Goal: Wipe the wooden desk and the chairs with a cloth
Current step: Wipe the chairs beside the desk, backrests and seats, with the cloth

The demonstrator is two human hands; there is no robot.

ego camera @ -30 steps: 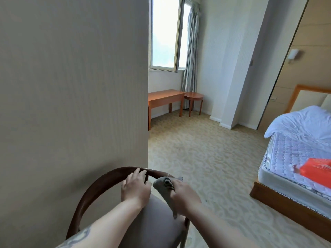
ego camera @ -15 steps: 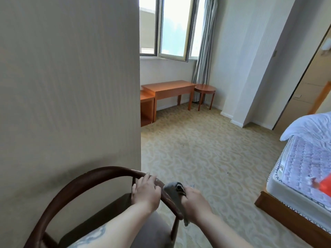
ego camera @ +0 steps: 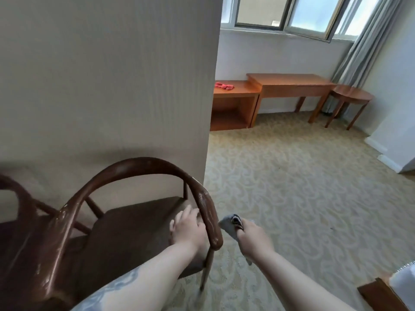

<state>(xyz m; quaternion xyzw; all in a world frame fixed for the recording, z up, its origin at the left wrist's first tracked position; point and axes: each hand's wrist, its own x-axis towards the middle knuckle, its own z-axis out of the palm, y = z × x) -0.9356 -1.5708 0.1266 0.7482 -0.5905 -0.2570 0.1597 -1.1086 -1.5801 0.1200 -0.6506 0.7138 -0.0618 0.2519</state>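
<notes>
The right hand [ego camera: 252,237] is closed around a grey cloth [ego camera: 231,224], bunched so that one end sticks up above the fist and a tail hangs below the wrist. It is in the air just beside the right end of the chair [ego camera: 134,198] armrest, not touching the wood. The left hand [ego camera: 187,227] lies inside the curved rail, over the right front corner of the seat; the fingers look fairly straight, but I cannot tell if they press the seat or hold the rail, because the rail hides part of them.

What could go wrong — the cloth is crumpled, so I think only a small part would meet the wood and the rail could stay partly unwiped. The hanging tail may catch on the end of the armrest. The chair also looks light; a hard push could make it slide on the carpet [ego camera: 292,187] or knock the wall [ego camera: 112,75] behind it.

The rail is dark, glossy wood with pale worn spots. A second chair [ego camera: 15,198] shows at the left edge. Far away under the window [ego camera: 292,12] stands the wooden desk [ego camera: 289,83], with a low shelf [ego camera: 235,102] carrying a red rag [ego camera: 224,85] on its left and a round side table [ego camera: 352,95] near the curtain [ego camera: 359,50].
</notes>
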